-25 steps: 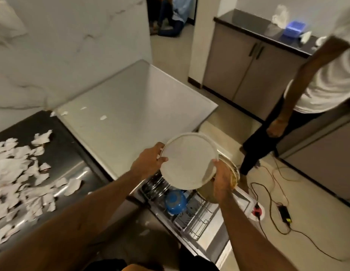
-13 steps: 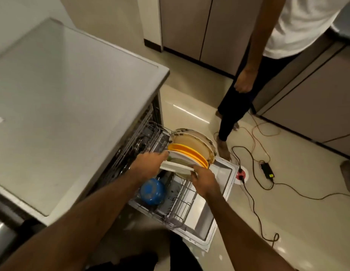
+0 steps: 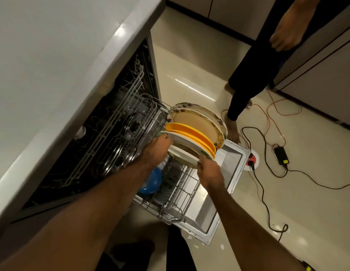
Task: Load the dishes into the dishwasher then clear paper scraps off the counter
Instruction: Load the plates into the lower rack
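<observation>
Edgewise, white plate (image 3: 180, 153), parallel to yellow plates (image 3: 189, 132)

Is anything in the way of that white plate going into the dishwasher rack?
Nothing visible. The left hand and right hand hold the white plate over the rack, beside the yellow plates; the blue bowl sits to its left. The slot below is hidden.

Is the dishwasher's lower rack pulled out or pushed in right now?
Pulled out. The lower rack sits over the dropped door, clear of the dark cavity, with plates standing on edge at its far end.
</observation>
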Motion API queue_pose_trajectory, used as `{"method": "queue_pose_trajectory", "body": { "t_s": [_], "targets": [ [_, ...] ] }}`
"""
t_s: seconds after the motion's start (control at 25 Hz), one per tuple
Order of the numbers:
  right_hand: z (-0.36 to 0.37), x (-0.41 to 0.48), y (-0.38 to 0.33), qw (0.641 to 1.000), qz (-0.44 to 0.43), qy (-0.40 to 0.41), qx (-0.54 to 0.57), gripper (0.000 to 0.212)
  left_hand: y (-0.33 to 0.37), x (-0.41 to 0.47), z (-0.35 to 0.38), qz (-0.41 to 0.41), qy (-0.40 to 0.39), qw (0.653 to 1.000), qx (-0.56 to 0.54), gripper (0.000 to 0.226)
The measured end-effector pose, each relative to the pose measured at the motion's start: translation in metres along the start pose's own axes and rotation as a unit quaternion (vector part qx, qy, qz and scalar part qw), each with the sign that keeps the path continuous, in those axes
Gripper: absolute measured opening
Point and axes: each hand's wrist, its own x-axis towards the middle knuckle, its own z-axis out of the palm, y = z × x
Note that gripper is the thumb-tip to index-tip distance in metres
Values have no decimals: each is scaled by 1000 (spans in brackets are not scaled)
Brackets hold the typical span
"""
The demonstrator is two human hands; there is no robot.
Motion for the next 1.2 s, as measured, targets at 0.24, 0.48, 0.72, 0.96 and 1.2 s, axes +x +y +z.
{"method": "queue_pose_trajectory", "body": {
  "t_s": [0.24, 0.48, 0.72, 0.96, 1.2],
  "targets": [
    [12, 18, 13, 999, 20, -30, -31, 11, -6, 12, 27, 0, -23, 1000, -13, 36],
    [12, 35, 13, 999, 13, -33, -29, 12, -13, 28, 35, -7, -23, 1000, -3, 30],
    [8, 23, 14, 997, -39, -4, -67, 20, -16, 32, 33, -21, -26, 999, -21, 30],
    [17, 25, 16, 998, 4, -28, -50, 14, -13, 35, 43, -43, -54, 997, -27, 25],
    [20, 35, 14, 996, 63, -53, -18, 31, -17, 31, 71, -34, -110, 993, -28, 49]
  ]
}}
